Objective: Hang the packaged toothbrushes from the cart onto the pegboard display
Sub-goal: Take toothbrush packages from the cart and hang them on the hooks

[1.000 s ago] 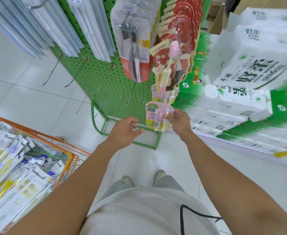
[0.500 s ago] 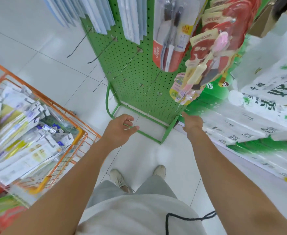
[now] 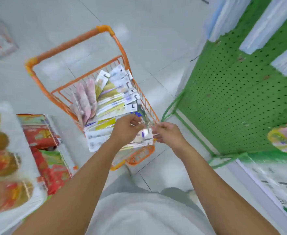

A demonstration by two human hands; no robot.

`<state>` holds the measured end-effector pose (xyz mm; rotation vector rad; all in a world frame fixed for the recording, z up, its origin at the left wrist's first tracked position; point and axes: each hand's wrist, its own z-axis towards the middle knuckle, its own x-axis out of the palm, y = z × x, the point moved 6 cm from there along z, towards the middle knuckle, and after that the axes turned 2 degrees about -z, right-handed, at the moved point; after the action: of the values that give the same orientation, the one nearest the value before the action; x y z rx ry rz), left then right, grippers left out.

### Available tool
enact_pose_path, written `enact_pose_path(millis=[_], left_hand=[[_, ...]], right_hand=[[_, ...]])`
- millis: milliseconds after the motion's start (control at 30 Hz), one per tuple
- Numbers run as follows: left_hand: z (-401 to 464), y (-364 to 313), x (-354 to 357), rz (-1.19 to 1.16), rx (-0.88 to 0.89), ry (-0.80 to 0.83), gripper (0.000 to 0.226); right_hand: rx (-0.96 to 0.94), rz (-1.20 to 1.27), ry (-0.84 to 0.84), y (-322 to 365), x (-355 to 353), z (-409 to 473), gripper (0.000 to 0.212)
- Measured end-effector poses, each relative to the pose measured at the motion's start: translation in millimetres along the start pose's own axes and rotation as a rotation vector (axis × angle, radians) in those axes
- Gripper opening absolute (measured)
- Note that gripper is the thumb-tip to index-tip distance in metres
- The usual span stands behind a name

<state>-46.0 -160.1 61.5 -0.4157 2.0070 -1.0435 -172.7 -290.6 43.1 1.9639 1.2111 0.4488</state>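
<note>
An orange wire cart (image 3: 42, 85) stands on the floor ahead, filled with several packaged toothbrushes (image 3: 113, 100) in white, yellow and pink card packs. My left hand (image 3: 126, 128) is over the cart's near right corner with fingers curled at the packs there. My right hand (image 3: 169, 134) is beside it, fingers curled, and a small white pack (image 3: 146, 135) shows between the two hands. Motion blur hides whether either hand grips it. The green pegboard display (image 3: 237, 92) stands to the right, with hanging packs along its top edge.
Red and yellow bagged goods (image 3: 44, 138) and bottles (image 3: 1, 163) lie on the left. White packaged goods (image 3: 275, 180) are stacked at the lower right below the pegboard's green frame (image 3: 190, 126). Grey tiled floor surrounds the cart.
The view has swung left from the pegboard to the cart. Both hands left the pink pack hanging on the lower peg and have come down over the cart's near corner.
</note>
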Motion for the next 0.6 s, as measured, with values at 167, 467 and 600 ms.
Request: enact_pose_path(millis=[167,467,600], left_hand=[[24,80,-108,-0.065,-0.107,-0.228,0.009],[58,156,-179,-0.008,-0.389,-0.341,0.085],[65,162,-171,0.155,-0.388,-0.293,0.061]], right_hand=[[-0.090,-0.136,0.016,33,95,32,0.006],[-0.158,-0.340,0.038,87,189,82,0.032],[-0.140,-0.452,-0.007,102,225,125,0.045]])
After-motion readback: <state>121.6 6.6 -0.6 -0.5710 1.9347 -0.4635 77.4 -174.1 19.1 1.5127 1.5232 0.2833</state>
